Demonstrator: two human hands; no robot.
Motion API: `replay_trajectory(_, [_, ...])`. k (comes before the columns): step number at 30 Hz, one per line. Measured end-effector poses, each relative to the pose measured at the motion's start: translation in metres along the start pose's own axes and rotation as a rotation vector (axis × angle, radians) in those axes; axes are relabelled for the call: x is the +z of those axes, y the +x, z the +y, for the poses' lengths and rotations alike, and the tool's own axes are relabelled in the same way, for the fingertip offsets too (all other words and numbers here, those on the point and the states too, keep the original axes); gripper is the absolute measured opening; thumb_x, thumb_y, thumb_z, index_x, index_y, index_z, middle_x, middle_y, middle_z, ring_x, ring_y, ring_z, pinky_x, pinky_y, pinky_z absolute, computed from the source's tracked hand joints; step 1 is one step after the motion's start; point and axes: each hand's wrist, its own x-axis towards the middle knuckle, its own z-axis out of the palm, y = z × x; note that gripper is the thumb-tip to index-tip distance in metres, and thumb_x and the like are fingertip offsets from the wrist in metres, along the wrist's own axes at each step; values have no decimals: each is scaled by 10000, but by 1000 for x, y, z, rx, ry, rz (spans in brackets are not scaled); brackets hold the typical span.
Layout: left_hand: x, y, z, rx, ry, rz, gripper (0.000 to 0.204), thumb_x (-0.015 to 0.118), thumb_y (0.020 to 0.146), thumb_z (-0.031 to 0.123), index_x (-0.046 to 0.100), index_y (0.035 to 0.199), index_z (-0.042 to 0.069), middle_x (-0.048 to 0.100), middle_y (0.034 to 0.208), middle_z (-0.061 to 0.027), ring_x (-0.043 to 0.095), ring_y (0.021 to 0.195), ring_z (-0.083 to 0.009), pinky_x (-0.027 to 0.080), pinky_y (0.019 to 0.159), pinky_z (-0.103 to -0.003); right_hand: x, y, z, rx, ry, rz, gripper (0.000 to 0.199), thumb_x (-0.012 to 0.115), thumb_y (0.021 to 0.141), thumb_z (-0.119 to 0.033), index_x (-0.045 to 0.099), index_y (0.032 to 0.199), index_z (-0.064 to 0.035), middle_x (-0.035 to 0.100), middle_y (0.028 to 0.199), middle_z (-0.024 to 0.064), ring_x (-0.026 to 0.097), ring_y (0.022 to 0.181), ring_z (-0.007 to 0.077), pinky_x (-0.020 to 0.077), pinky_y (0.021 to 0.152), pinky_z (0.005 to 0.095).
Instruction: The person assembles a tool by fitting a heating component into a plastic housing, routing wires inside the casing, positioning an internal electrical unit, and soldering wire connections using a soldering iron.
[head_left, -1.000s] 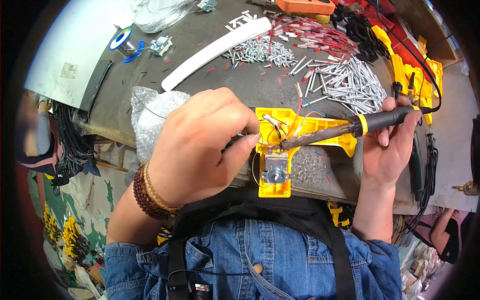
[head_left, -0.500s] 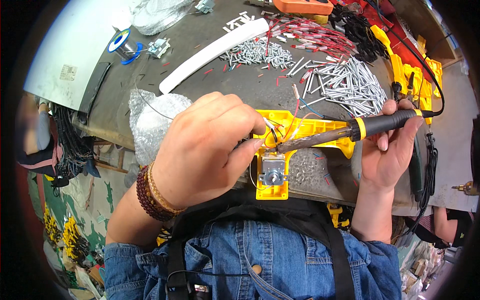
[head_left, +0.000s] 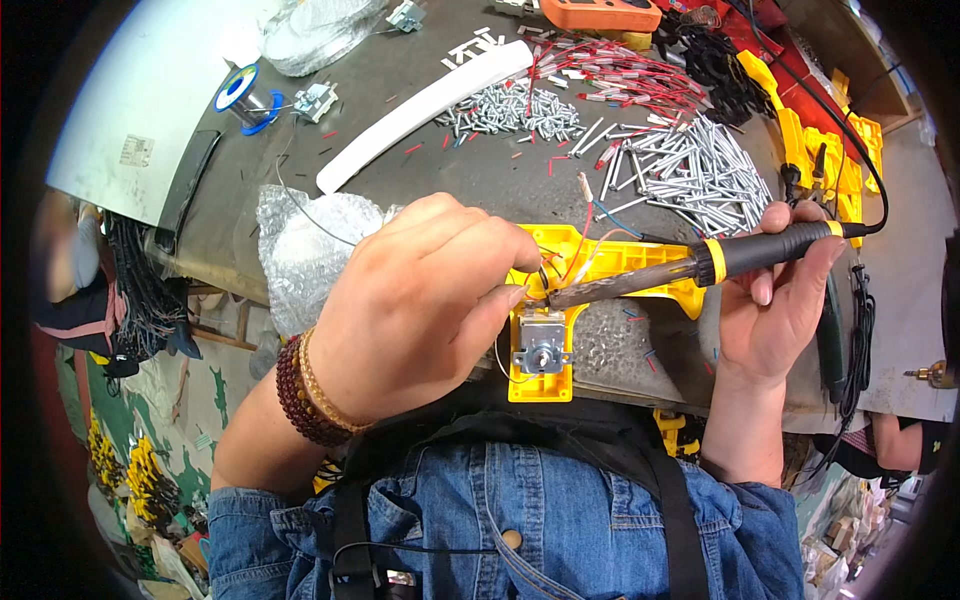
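My right hand [head_left: 765, 325] holds a soldering iron [head_left: 770, 252] by its black, yellow-ringed handle. The iron's dark tip reaches left to the top end of a small grey metal component [head_left: 541, 348]. That component sits in an open yellow plastic housing [head_left: 655, 270] in front of me. My left hand [head_left: 425, 305] is closed in a pinch beside the iron's tip, on a thin wire whose end its fingers partly hide. Red, black and blue wires [head_left: 590, 222] rise from the housing. A thin grey wire [head_left: 310, 205] runs in behind my left hand.
Behind the housing lie piles of long screws [head_left: 700, 175], short screws [head_left: 525, 108] and red wires [head_left: 640, 75]. A white curved strip [head_left: 420, 115], a blue-rimmed solder spool [head_left: 245, 98] and bubble wrap [head_left: 300, 260] are to the left. More yellow housings [head_left: 835, 150] lie at right.
My left fingers have shifted slightly at the wire, and the iron's tip has moved a little left and down toward the component's top. Both hands keep their hold.
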Motion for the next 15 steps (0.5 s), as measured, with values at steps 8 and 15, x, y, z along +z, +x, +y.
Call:
replay_trajectory(8, [0, 1, 2, 11, 17, -22, 258, 719, 680, -46, 629, 907, 38, 615, 806, -106, 583, 742, -299, 463, 673, -370, 2, -1, 0, -15, -13, 15, 396, 489, 1026, -448, 531, 1207, -98, 641, 994, 88, 426, 527, 40, 373, 503, 161])
replay_trajectory(15, [-30, 3, 14, -204, 42, -293, 257, 729, 687, -21, 625, 916, 34, 631, 834, -105, 606, 782, -292, 475, 712, -371, -1, -1, 0, -39, -54, 30, 404, 504, 1019, -453, 531, 1201, -94, 638, 991, 95, 424, 526, 40, 369, 502, 166])
